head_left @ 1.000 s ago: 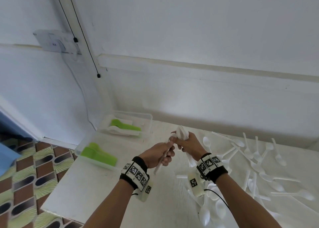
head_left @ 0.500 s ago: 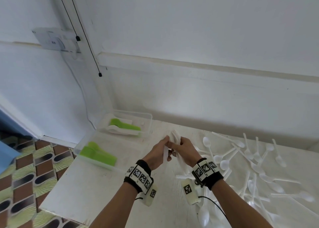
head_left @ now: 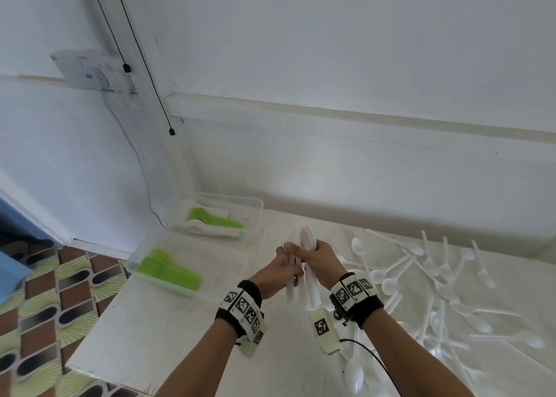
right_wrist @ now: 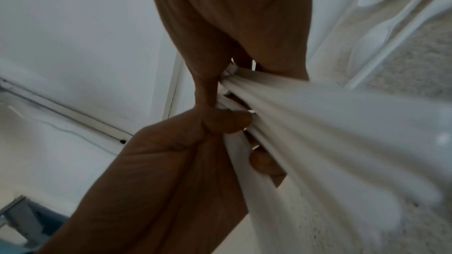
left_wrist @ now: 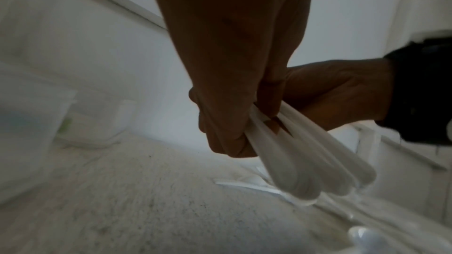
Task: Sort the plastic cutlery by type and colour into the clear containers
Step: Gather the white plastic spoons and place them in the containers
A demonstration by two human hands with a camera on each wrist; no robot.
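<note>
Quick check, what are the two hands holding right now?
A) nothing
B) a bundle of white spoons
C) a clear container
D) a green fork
B: the left hand and right hand both grip one bundle of white spoons, above the table.

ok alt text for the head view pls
Both hands, left hand and right hand, grip a bundle of white spoons over a white table; loose white spoons lie right, two clear containers left.

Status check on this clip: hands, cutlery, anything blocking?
Left hand and right hand both grip white spoon bundle above table. Loose white spoons unsorted at right. Path to clear containers unobstructed.
</note>
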